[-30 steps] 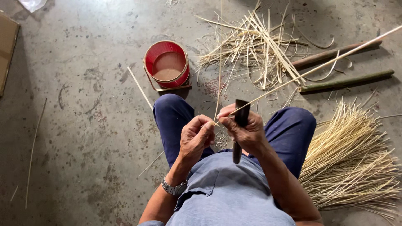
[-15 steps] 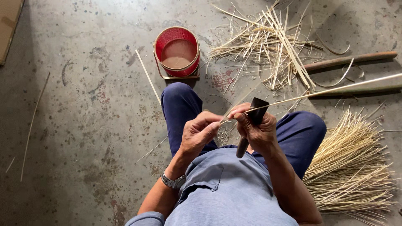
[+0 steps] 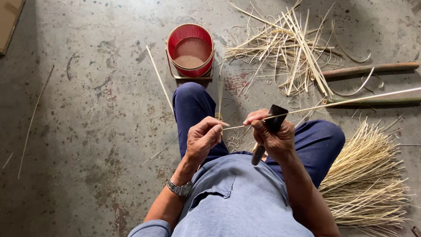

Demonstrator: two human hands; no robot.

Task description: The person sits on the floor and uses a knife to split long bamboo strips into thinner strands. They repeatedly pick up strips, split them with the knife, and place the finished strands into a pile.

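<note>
Item: thin bamboo strip [image 3: 351, 102], pale, long, running from the hands out toward the right edge of the floor [image 3: 87, 109]; over the last second its free end is dropping from steeply raised to nearly level, while both hands are staying together above the knees, so the work along the strip appears to be continuing, not finishing

Left hand [image 3: 202, 139]: fingers curled closed, pinching the near end of the strip

Right hand [image 3: 272, 134]: closed around a dark-handled knife [image 3: 267, 134], blade end meeting the strip just beside the thumb

Container: red round tub [image 3: 191, 50], standing on the floor just beyond the left knee, holding a shallow brownish liquid or residue; which, cannot tell

Loose stock: tangled heap of split offcuts [image 3: 289, 52] lying toward the far right; fanned bundle of fine pale slivers [image 3: 372, 180] lying at the near right beside the thigh; two bamboo poles [image 3: 372, 69] lying along the right edge

Also: wristwatch [image 3: 180, 188] on the left wrist
</note>
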